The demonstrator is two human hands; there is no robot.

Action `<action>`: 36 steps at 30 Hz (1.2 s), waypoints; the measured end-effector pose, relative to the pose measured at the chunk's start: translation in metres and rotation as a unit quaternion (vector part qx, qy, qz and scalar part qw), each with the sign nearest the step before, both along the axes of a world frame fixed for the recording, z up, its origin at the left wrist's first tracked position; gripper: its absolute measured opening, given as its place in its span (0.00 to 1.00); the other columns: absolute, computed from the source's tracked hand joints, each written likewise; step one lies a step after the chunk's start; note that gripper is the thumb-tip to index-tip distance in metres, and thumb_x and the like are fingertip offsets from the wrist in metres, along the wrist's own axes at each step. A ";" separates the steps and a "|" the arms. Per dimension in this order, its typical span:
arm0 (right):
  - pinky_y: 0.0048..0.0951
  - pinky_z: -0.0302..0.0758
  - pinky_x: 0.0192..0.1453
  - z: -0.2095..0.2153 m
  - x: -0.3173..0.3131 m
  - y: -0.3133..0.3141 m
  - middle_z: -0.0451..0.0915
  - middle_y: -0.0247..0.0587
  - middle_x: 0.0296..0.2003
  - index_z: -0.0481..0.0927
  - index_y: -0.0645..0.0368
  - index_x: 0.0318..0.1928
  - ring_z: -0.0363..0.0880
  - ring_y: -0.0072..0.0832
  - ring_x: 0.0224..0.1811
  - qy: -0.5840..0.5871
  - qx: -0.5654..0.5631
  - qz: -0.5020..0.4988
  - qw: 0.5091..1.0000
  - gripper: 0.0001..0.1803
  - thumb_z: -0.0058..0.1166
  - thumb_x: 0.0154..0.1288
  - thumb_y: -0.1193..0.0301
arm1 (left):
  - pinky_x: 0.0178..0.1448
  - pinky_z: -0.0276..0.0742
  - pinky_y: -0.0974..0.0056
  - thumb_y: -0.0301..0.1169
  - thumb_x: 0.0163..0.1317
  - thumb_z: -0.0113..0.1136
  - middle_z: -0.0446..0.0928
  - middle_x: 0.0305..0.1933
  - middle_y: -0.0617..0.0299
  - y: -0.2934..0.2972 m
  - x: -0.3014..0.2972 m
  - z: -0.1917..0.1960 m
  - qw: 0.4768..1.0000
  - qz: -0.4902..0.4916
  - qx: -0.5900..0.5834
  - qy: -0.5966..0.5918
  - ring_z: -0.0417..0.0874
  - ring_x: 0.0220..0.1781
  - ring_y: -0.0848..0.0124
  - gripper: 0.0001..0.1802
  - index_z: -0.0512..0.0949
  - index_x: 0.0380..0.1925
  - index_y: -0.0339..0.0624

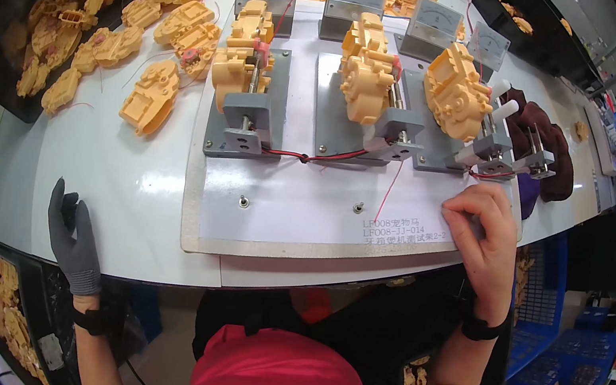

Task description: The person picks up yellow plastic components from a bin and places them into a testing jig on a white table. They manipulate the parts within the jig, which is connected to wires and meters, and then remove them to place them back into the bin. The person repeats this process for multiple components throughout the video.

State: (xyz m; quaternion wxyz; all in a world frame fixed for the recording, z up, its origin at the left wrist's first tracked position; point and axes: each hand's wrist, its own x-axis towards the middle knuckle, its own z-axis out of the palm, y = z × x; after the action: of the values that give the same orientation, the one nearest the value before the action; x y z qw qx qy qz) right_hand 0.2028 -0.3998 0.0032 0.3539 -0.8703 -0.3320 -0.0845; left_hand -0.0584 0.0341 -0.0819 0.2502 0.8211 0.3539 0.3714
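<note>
Two hands rest at the bench (123, 187) edge: gloved left hand (72, 236) open at 7 o'clock, bare right hand (482, 236) curled empty on the white board (305, 208) at 4 o'clock.

At the lower middle of the frame the person wears a bright red short-sleeved top, its fabric smooth and plain, with the sleeve edges showing at both upper arms. The left hand (75, 239), at the lower left of the frame, is covered by a dark grey knitted glove with a black band at its cuff. The right hand (484, 235), right of centre, is ungloved, and a narrow black strap circles its wrist.
</note>
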 end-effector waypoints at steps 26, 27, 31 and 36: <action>0.31 0.73 0.50 0.001 -0.005 0.007 0.77 0.40 0.38 0.83 0.62 0.38 0.77 0.34 0.43 0.007 0.000 -0.031 0.999 0.05 0.62 0.61 0.77 | 0.61 0.72 0.65 0.24 0.70 0.54 0.77 0.47 0.61 0.000 -0.001 -0.003 1.000 -0.005 -0.002 -0.015 0.76 0.48 0.73 0.23 0.72 0.65 0.41; 0.31 0.73 0.50 0.001 -0.005 0.007 0.78 0.40 0.38 0.83 0.63 0.39 0.77 0.34 0.43 0.001 -0.003 -0.029 1.000 0.05 0.62 0.61 0.78 | 0.61 0.72 0.65 0.24 0.70 0.54 0.77 0.47 0.61 0.000 -0.001 -0.003 1.000 -0.002 -0.001 -0.015 0.76 0.48 0.73 0.23 0.72 0.65 0.41; 0.31 0.74 0.49 0.011 -0.018 0.017 0.79 0.41 0.38 0.83 0.63 0.40 0.78 0.33 0.43 -0.059 0.059 -0.033 0.996 0.07 0.60 0.61 0.79 | 0.61 0.72 0.66 0.24 0.70 0.54 0.77 0.46 0.61 0.001 0.000 -0.003 1.000 -0.013 -0.007 -0.020 0.76 0.47 0.73 0.23 0.72 0.65 0.41; 0.33 0.72 0.48 0.019 -0.020 0.046 0.81 0.41 0.36 0.83 0.61 0.41 0.78 0.36 0.41 -0.041 0.008 0.026 0.999 0.07 0.59 0.62 0.79 | 0.61 0.72 0.66 0.24 0.70 0.54 0.78 0.47 0.61 -0.001 0.000 -0.001 1.000 0.005 0.001 -0.013 0.76 0.48 0.73 0.23 0.72 0.65 0.41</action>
State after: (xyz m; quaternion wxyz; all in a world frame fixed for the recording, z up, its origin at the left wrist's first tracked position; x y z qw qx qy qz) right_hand 0.1826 -0.3538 0.0224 0.3486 -0.8544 -0.3681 -0.1139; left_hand -0.0588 0.0328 -0.0829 0.2520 0.8149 0.3537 0.3839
